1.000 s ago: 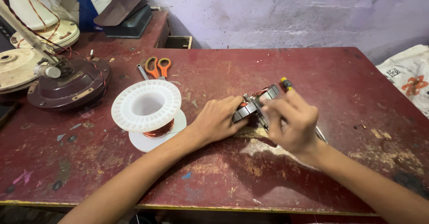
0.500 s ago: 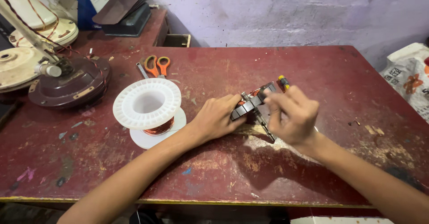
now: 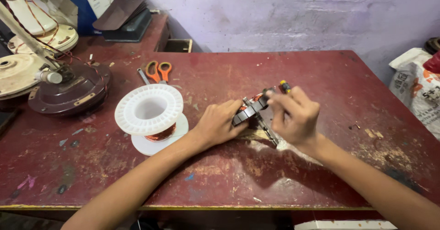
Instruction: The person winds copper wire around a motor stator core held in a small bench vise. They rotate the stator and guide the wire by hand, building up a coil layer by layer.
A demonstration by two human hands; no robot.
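- My left hand (image 3: 219, 122) curls around the near end of a small dark metal block with copper windings (image 3: 251, 110), fingers closed on it, pressing it to the red table (image 3: 256, 175).
- My right hand (image 3: 293, 116) closes on the block's other side, and its fingers also pinch a screwdriver whose yellow-and-black handle tip (image 3: 285, 87) pokes out above my knuckles.
- The block sits near the middle of the table, between both hands.
- A white plastic spool of copper wire (image 3: 150, 115) stands just left of my left hand.
- Orange-handled scissors (image 3: 157, 70) lie beyond the spool.
- A dark brown fan motor housing (image 3: 68, 92) rests at the table's left edge.
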